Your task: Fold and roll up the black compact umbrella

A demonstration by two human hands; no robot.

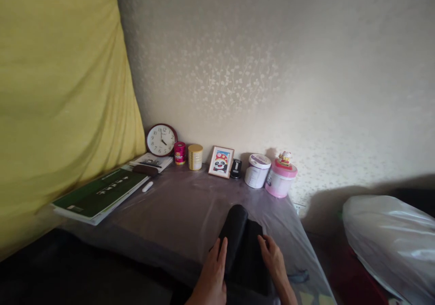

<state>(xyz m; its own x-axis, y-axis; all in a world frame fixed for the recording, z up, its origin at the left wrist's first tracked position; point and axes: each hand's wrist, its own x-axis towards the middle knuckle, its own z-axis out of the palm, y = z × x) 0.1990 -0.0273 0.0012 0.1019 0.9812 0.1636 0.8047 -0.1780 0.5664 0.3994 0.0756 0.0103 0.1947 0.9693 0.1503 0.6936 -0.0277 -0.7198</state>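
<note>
A black roll (pixel 234 232), partly unrolled, lies on the table near its front edge. Its loose flat part (pixel 251 259) spreads to the right of the rolled part; whether it is plastic, cloth or a mat I cannot tell. My left hand (pixel 213 268) grips the left side of the roll, its fingers pointing away from me and the thumb side hidden in part. With fingers bent, my right hand (pixel 273 257) holds the right edge of the flat part. The near end of the black material fades into shadow.
On the grey-covered table (pixel 176 210) stand a clock (pixel 161 140), a pink can (pixel 180 153), a yellow can (pixel 195 157), a framed panda picture (pixel 221 162) and two tubs (pixel 258 171), one topped by a figurine (pixel 284 158). Left lies a green book (pixel 102 192); right, a plastic-wrapped bundle (pixel 390 237).
</note>
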